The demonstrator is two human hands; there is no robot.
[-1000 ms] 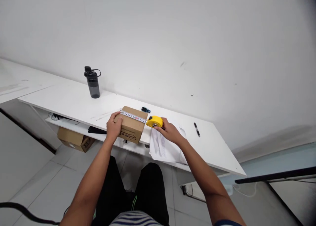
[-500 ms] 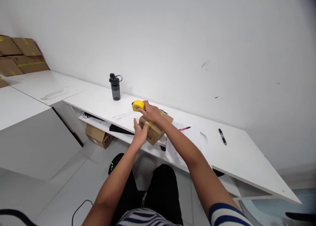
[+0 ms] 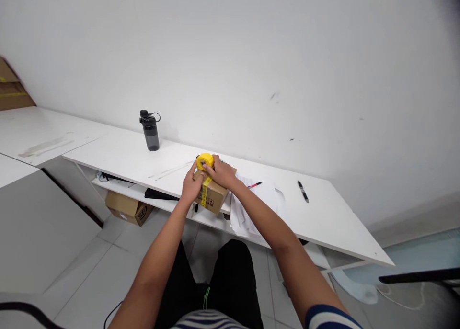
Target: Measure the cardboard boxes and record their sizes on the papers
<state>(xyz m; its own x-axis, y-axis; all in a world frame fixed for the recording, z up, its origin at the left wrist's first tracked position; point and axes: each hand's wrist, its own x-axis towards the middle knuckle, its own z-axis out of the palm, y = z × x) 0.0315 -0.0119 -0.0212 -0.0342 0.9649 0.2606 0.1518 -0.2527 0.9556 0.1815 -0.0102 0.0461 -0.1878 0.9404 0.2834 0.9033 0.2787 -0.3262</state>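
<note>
A small brown cardboard box (image 3: 214,197) sits at the front edge of the white desk (image 3: 323,219). My right hand (image 3: 223,172) is closed around a yellow tape measure (image 3: 205,162) held at the box's top far edge. A strip of yellow tape blade (image 3: 204,195) runs down the box's front face. My left hand (image 3: 190,185) grips the left side of the box, fingers curled by the blade.
A dark water bottle (image 3: 150,131) stands at the back left of the desk. White papers (image 3: 257,204) and a red pen (image 3: 254,185) lie right of the box, a black marker (image 3: 302,191) farther right. Under the desk sit a shelf and a cardboard box (image 3: 125,208).
The tape measure went from the box's right side, blade stretched across the top, to the top far edge with the blade down the front. My left hand shifted along the box. The view swung.
</note>
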